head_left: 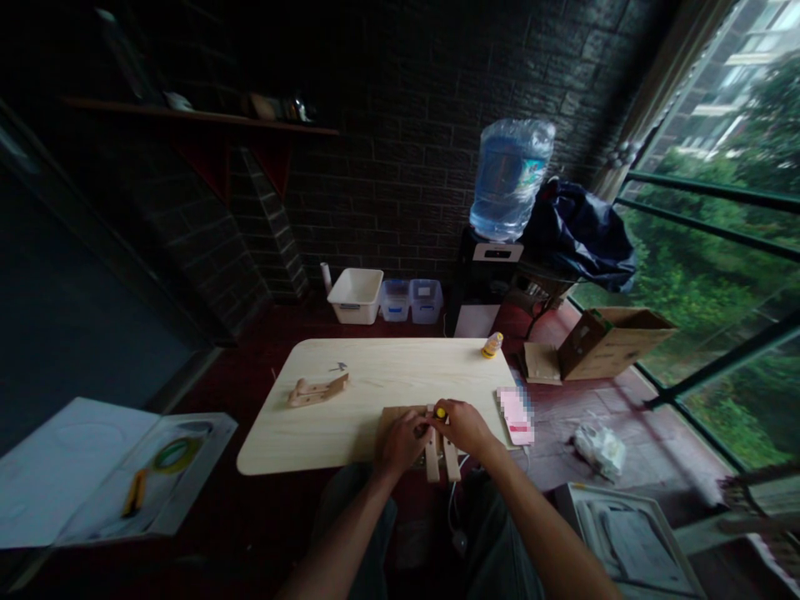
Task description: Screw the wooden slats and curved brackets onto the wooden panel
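Two pale wooden bars (432,461) lie side by side at the table's front edge, partly over a brown board (388,417), with their near ends past the edge. My left hand (403,442) is closed at the far end of the bars, its fingertips pinched on something too small to make out. Close against it, my right hand (466,427) is wrapped round a yellow-ended tool (441,412), most of which the fingers hide. Farther left on the light wooden table (368,358) rests a joined wooden piece (317,390), with small dark metal parts (338,367) behind it.
A small yellow-capped bottle (492,346) stands at the table's back right corner, and a pink item (516,415) lies on the right edge. An open white case (187,492) is at the left, a grey tray (631,542) at lower right. A white cable hangs between my legs.
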Demonstrator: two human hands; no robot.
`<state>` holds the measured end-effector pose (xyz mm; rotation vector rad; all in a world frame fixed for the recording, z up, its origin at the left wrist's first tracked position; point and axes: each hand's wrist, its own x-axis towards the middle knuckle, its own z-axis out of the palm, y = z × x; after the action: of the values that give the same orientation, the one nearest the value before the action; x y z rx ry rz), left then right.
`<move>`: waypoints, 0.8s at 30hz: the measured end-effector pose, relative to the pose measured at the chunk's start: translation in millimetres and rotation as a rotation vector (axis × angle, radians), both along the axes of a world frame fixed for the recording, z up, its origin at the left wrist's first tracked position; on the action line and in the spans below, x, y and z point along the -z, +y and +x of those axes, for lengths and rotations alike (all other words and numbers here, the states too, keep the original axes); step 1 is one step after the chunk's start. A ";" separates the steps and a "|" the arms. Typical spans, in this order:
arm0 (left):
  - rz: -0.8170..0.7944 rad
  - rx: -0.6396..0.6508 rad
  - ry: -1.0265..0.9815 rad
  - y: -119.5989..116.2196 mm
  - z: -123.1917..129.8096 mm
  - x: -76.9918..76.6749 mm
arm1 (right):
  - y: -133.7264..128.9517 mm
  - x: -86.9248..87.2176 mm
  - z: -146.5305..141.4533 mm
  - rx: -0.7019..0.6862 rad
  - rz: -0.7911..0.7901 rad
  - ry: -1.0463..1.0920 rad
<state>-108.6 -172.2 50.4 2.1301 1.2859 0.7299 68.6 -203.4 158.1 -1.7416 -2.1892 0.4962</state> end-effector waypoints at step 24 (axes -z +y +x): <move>-0.021 0.007 0.014 -8.8 -4.9 -21.7 | 10.4 -14.4 -10.7 0.025 -0.084 -0.173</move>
<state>-113.5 -181.0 72.1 2.1254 1.2877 0.6970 58.0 -193.0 172.6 -1.9183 -2.2901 0.4529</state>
